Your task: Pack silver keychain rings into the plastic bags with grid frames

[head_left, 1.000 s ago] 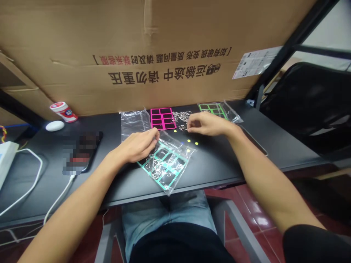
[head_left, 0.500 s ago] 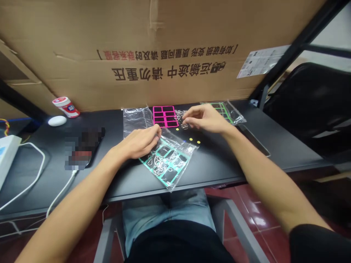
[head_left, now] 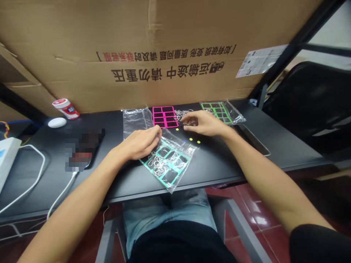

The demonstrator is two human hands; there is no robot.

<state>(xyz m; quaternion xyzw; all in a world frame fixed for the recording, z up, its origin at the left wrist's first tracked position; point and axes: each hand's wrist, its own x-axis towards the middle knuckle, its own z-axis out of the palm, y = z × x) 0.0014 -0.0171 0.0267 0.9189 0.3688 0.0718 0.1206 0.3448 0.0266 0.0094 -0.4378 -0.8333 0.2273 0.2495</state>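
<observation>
My left hand (head_left: 144, 141) is closed, its curled fingers on the upper left edge of a clear plastic bag (head_left: 191, 149). Inside this bag are a turquoise frame with dark rectangular windows (head_left: 170, 177) and a tangle of thin silver loops (head_left: 158, 165). Further back, my right hand (head_left: 205, 122) hovers with thumb and forefinger apart, beside a heap of similar silver loops (head_left: 181, 115). Left of that heap lies a bright pink windowed frame (head_left: 165, 117). Several small yellow discs (head_left: 191, 139) are scattered on the table below my right hand.
A green frame in a clear bag (head_left: 219, 111) and a dark flat device (head_left: 253, 140) lie to the right. Another clear bag (head_left: 137, 120) is left of the pink frame. A plugged-in phone (head_left: 87, 148), a white oval case (head_left: 57, 122) and a red-white tub (head_left: 66, 108) sit left. Cardboard (head_left: 175, 33) walls the back.
My right hand has shifted slightly left and down, and its fingers have spread around the spot where small loops showed below the fingertips. My left hand stays on the bag.
</observation>
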